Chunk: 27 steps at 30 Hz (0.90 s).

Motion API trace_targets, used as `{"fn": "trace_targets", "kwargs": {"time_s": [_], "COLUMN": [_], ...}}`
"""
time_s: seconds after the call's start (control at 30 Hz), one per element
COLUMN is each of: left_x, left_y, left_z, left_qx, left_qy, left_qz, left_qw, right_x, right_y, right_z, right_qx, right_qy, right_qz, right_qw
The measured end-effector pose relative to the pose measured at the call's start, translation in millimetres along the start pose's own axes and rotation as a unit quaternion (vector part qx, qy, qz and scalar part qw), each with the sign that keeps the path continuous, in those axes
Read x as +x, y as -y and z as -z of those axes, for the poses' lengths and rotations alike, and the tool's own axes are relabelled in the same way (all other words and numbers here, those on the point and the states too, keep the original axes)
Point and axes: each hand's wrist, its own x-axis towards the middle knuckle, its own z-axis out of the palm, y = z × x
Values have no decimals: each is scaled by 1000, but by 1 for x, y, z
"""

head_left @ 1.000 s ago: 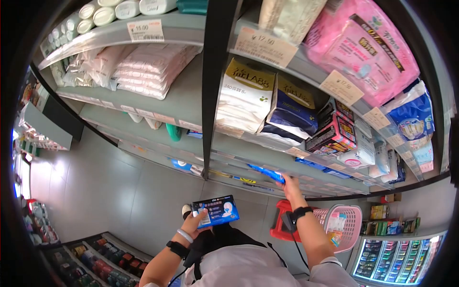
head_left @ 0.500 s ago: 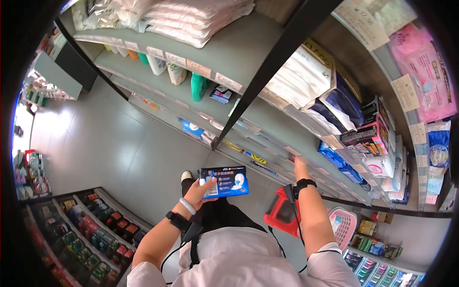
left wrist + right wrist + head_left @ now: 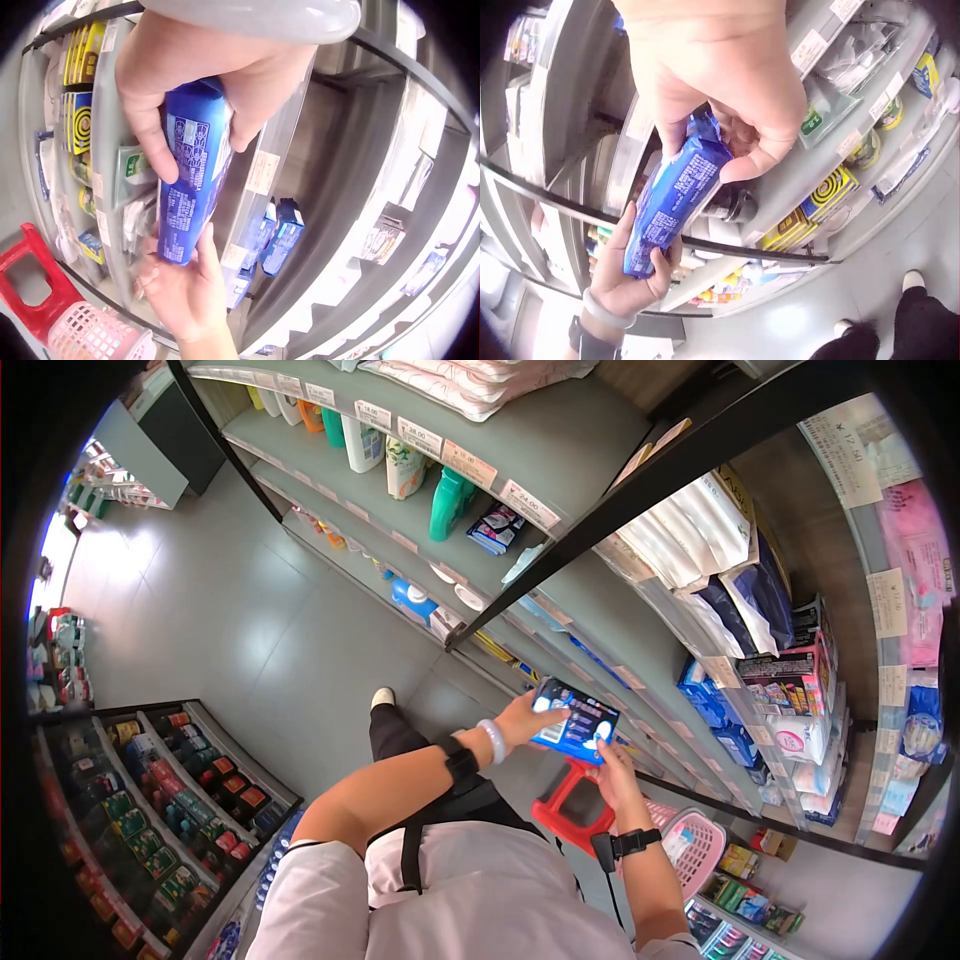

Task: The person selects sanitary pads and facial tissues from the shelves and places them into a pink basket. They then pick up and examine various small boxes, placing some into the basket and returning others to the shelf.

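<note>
A dark-and-bright blue packet of sanitary pads (image 3: pixel 582 736) is held between both hands in front of the shelves. My left hand (image 3: pixel 516 724) grips one end, its thumb lying across the printed face. At the opposite end my right hand (image 3: pixel 619 777) pinches the packet with thumb and fingers. The left wrist view looks along the narrow side of the packet (image 3: pixel 185 165), with small white print and little diagrams. In the right wrist view, a crinkled end of the packet (image 3: pixel 694 169) sits between the right thumb and fingers.
Shelves with price labels (image 3: pixel 468 462) curve along the front and right, split by a black upright (image 3: pixel 600 510). Similar blue packs (image 3: pixel 705 695) stand on a lower shelf. A pink basket (image 3: pixel 712 848) with a red handle (image 3: pixel 560 822) is by my right arm. Another display rack (image 3: pixel 190 800) stands left.
My right hand has come back from the shelf, without the blue item seen in it earlier, and now grips the packet. The left hand has carried the packet right and upward. The view has turned.
</note>
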Motion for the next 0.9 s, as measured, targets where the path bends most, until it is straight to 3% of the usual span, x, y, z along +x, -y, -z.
{"fn": "trace_targets", "kwargs": {"time_s": [0.07,0.3,0.43,0.5,0.63,0.9], "left_x": [5,26,33,40,58,80], "left_y": [-10,-4,-8,-17,-35,-52], "left_z": [-12,-6,8,9,4,-10], "left_qx": [26,-27,-27,-24,-17,-6], "left_qy": [63,39,29,23,31,31], "left_qz": [-17,16,6,10,17,32], "left_qw": [997,999,999,999,999,999], "right_x": [8,72,108,121,139,142], "right_y": [5,12,15,21,27,28], "right_z": [17,68,82,80,72,58], "right_qx": [61,199,213,236,220,108], "right_qy": [12,-145,-141,-154,-140,-215], "right_qz": [14,100,122,179,208,154], "right_qw": [998,964,959,943,943,958]}}
